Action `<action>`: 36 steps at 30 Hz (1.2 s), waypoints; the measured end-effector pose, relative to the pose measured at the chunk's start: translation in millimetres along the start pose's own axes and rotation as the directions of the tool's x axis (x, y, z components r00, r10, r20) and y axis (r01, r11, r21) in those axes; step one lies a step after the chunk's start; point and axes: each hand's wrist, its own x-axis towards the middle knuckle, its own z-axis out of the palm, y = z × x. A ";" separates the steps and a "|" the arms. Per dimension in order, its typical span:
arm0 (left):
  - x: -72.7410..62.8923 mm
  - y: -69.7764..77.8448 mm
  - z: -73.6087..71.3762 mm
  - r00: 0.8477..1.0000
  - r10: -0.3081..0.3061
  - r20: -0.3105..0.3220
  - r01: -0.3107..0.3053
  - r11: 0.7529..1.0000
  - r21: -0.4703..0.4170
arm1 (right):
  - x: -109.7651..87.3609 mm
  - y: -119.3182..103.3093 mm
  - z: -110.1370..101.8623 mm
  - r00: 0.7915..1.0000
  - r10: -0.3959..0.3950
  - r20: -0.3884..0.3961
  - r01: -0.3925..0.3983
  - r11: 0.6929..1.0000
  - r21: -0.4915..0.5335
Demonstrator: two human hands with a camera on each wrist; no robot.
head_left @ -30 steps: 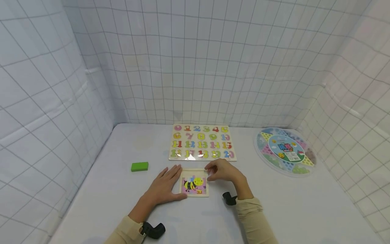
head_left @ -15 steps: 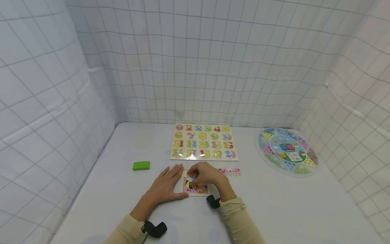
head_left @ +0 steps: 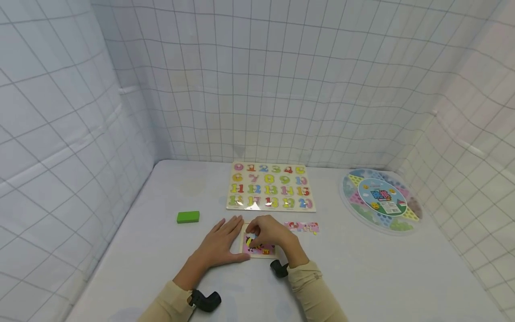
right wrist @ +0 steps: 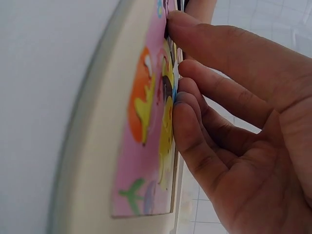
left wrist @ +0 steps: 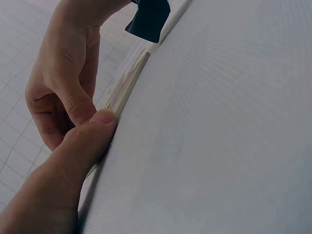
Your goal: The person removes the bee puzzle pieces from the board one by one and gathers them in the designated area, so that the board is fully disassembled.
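Observation:
A small square wooden jigsaw puzzle (head_left: 263,256) with a bee picture lies flat between the hands. My left hand (head_left: 219,246) lies along its left side, fingers straight; in the left wrist view, the thumb (left wrist: 90,139) presses against the frame's edge. Over the upper part of the picture is my right hand (head_left: 268,229), fingers bent downward. Close up in the right wrist view, its thumb and fingertips touch the picture pieces (right wrist: 139,195); whether a piece is pinched between them cannot be told. The right hand covers part of the bee.
Right of the frame lies a pink strip of puzzle pieces (head_left: 302,227). Behind stands a number puzzle board (head_left: 271,208) lying flat. A green block (head_left: 188,217) is at the left, and a round Chinese checkers set (head_left: 382,197) at the right. Grid-patterned cloth walls surround the white table.
My right hand has moved left from the frame's right edge onto the picture, uncovering the pink strip of pieces. Over the last half second it has barely shifted. The left hand stays in place.

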 end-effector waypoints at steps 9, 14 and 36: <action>-1.0 -0.1 -0.8 1.000 0.008 -0.006 -0.008 1.000 0.015 | 0.5 -0.8 0.5 1.000 0.003 0.013 -0.003 1.000 -0.013; -0.2 -0.8 -0.3 1.000 0.004 -0.004 -0.004 1.000 0.022 | 0.1 -3.2 -1.3 1.000 -0.004 0.014 0.004 1.000 -0.015; 1.5 0.6 -0.1 1.000 0.003 -0.009 -0.003 1.000 0.021 | 2.5 3.1 -0.6 1.000 0.006 0.005 -0.006 1.000 0.016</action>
